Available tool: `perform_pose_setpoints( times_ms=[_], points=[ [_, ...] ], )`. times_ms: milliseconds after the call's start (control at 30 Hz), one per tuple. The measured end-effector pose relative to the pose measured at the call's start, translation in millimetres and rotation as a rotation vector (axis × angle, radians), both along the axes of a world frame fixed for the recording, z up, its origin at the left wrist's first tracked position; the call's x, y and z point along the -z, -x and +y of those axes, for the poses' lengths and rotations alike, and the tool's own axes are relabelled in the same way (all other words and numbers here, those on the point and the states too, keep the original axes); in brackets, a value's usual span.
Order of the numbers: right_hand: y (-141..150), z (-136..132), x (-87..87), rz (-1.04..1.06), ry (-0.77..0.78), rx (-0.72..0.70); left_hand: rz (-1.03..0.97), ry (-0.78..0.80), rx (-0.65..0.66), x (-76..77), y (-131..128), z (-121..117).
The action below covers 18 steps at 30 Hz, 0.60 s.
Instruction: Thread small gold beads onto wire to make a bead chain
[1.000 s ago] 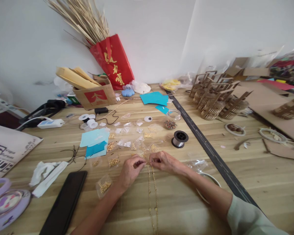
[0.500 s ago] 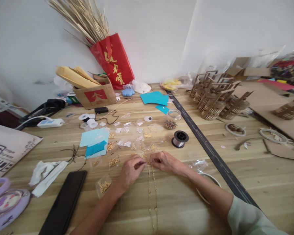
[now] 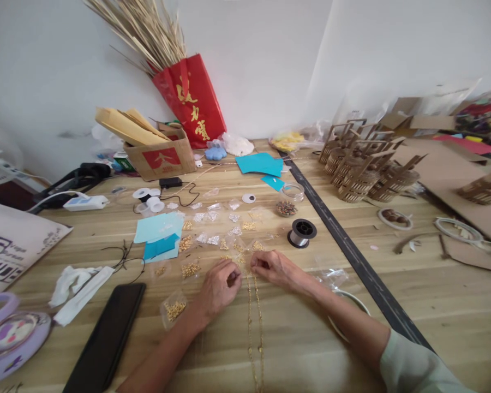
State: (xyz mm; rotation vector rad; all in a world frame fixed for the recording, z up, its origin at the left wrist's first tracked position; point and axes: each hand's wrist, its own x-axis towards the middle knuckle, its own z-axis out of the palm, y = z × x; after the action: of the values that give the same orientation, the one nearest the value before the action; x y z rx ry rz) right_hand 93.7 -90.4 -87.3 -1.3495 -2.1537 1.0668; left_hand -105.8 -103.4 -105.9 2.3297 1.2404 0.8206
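Note:
My left hand (image 3: 220,285) and my right hand (image 3: 273,267) rest close together on the wooden table (image 3: 294,333), both with fingers curled in a pinch. Between them begins a gold bead chain (image 3: 254,322) that runs in two strands toward me. Whatever each pinch grips is too small to make out. Small clear bags of gold beads (image 3: 190,269) lie just beyond and left of my hands. A spool of clear thread (image 3: 301,232) stands beyond my right hand.
A black phone (image 3: 106,334) lies at the near left beside white tissue (image 3: 76,286). Blue paper sheets (image 3: 157,234), a bead jar (image 3: 287,207), a cardboard box (image 3: 160,157), a red bag with straw (image 3: 192,103) and wooden lattice baskets (image 3: 366,166) stand farther back. A dark strip (image 3: 352,251) crosses the table.
My two hands have drawn slightly apart; the fingertips that met over the chain's end are now separated. The view shifted a little.

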Motion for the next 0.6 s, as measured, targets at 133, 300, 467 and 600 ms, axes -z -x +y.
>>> perform_pose_setpoints(
  times_ms=[133, 300, 467, 600],
  points=[
    [-2.7, 1.9, 0.3, 0.033, -0.019, -0.006, 0.023, -0.008, -0.008, 1.8, 2.2, -1.1],
    [-3.6, 2.8, -5.2, 0.002, -0.094, -0.011, 0.046, -0.013, 0.0, 2.3, 3.5, -2.8],
    [-1.6, 1.7, -1.8, -0.082, -0.173, -0.027, 0.103, -0.06, 0.052, 3.2, 1.8, -5.2],
    [1.8, -1.5, 6.8, -0.19, -0.25, -0.009, 0.165, -0.142, 0.077, 5.0, -0.2, -7.2]
  ],
)
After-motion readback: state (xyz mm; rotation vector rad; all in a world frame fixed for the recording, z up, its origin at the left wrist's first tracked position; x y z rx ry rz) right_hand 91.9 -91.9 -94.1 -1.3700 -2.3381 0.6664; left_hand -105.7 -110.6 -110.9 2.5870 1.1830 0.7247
